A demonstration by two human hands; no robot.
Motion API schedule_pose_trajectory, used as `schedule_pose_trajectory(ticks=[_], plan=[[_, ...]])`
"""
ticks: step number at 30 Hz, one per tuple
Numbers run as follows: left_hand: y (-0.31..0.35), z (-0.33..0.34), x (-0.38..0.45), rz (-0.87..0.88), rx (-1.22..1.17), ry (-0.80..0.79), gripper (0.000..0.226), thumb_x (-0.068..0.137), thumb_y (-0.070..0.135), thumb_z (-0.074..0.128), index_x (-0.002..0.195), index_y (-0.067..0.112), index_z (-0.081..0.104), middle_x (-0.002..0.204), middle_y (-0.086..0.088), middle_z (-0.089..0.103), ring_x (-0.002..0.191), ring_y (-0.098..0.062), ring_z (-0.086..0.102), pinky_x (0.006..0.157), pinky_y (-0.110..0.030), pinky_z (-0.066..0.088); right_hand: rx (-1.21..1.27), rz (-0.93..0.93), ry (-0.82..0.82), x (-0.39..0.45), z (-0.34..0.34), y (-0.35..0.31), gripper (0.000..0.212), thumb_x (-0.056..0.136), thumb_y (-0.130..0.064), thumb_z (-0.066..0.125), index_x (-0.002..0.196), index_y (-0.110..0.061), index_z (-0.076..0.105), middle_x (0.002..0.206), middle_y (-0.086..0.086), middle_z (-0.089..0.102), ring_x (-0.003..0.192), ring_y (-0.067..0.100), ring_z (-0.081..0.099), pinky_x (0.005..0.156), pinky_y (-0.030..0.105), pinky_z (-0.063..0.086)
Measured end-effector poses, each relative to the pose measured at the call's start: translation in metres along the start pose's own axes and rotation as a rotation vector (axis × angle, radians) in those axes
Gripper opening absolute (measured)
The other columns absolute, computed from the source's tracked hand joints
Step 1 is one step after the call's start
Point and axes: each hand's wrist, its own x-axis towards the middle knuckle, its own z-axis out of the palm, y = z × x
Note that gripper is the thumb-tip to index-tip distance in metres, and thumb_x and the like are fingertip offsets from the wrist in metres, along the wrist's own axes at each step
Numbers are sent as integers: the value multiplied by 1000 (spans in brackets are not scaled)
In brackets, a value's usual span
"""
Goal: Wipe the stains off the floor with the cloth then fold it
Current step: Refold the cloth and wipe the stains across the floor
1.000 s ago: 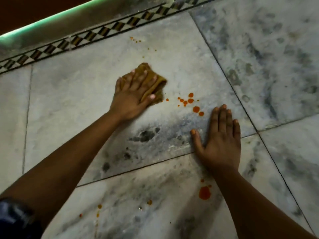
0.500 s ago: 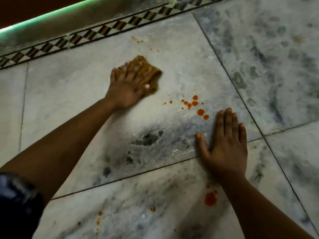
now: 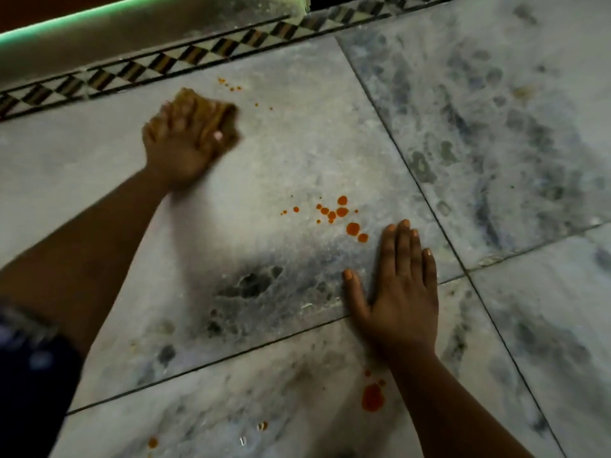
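- Head view, far left: a dark sleeve [image 3: 29, 385] at the frame edge, the left forearm reaching up and away across the marble floor [image 3: 297, 153]
- Left hand [image 3: 180, 143] blurred, fingers curled and pressing down on the cloth [image 3: 224, 119], a bunched brown wad near the patterned border strip [image 3: 158, 66]; only its far and right edges peek out past the knuckles
- Tiny orange specks [image 3: 231, 87] sit just beyond the cloth, up and to its right, nearest of all the marks
- Here's what matters: the main cluster of orange drops [image 3: 342, 211] lies down and to the right of the cloth, well apart from it, bare marble between them, nothing blocking a sweep that way, I'd say
- A dark vein patch [image 3: 251, 285] in the stone sits below that path; looks like marble grain, not spill
- Right hand [image 3: 401, 292] flat, fingers together, thumb out, braced on the tile joint, holding nothing; its fingertips rest near the cluster, closer than the cloth hand
- A big orange blot [image 3: 372, 396] beside the right wrist, smaller spots along the bottom edge
- Plenty left to wipe, folding looks a long way off
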Motion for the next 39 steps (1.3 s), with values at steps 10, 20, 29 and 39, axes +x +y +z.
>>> schedule_pose_trajectory(ticks=[10, 20, 29, 39], plan=[[81, -27, 51, 18, -163, -68, 72, 89, 68, 26, 150, 33, 10, 159, -1, -7, 145, -29, -10, 114, -43, -9, -4, 13, 22, 1, 1, 0, 82, 87, -61, 24, 149, -9, 16, 157, 10, 13, 145, 19, 9, 117, 37, 7], [55, -29, 63, -173, -160, -85, 78, 85, 74, 26, 149, 36, 5, 159, -3, -11, 144, -33, -11, 113, -55, -7, -33, 6, 24, 0, 3, 0, 82, 88, -63, 18, 150, -9, 12, 157, 8, 10, 145, 18, 6, 117, 35, 3], [92, 2, 17, 331, -46, -51, 59, 90, 67, 21, 144, 50, 6, 158, 10, -7, 145, -21, -12, 113, -46, -6, -43, -6, 22, 1, 3, 2, 83, 87, -62, 19, 149, -8, 15, 157, 10, 12, 145, 19, 9, 117, 36, 6], [129, -27, 47, 34, -222, -109, 62, 95, 59, 26, 149, 35, 6, 158, -3, -12, 144, -30, -13, 113, -49, -11, -1, 12, 38, -1, 2, 1, 84, 84, -61, 27, 148, -7, 23, 155, 10, 18, 143, 18, 14, 117, 34, 6]])
